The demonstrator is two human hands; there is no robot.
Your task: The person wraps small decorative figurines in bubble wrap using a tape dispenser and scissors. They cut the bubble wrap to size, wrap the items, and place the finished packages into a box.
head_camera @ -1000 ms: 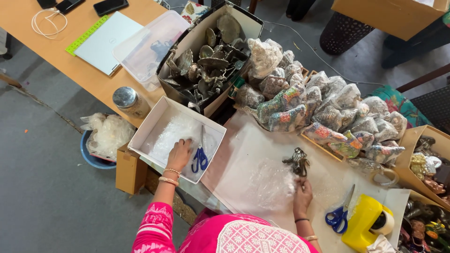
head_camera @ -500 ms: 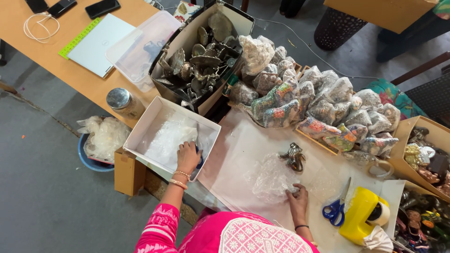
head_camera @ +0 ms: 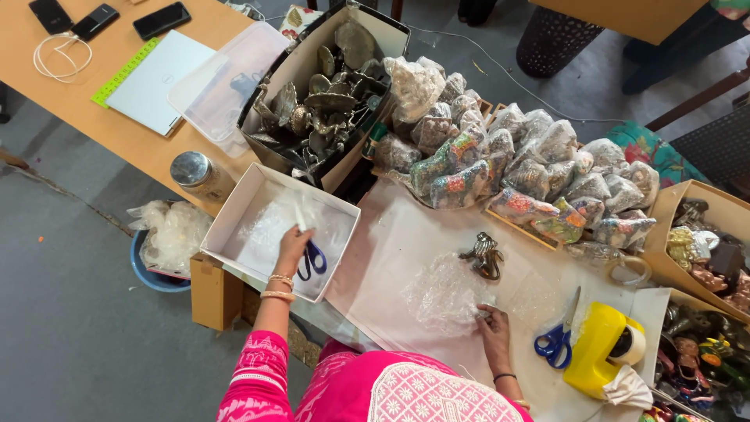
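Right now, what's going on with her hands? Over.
Left hand on blue-handled scissors in white box. Right hand flat on bubble wrap. Metal figurine beside it.

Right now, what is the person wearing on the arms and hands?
Both hands are bare, with no gloves. The left hand has gold-coloured bangles at the wrist and a bright pink sleeve with a fine pattern above them. The right hand has one thin dark band at the wrist. The top is pink with white patterning.

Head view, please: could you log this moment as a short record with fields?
left hand: left hand inside white box, at blue-handled scissors; grip unclear
right hand: right hand flat on bubble wrap sheet
near the wrap: small metal figurine
further right: second blue scissors, yellow tape dispenser
behind: wrapped bundles
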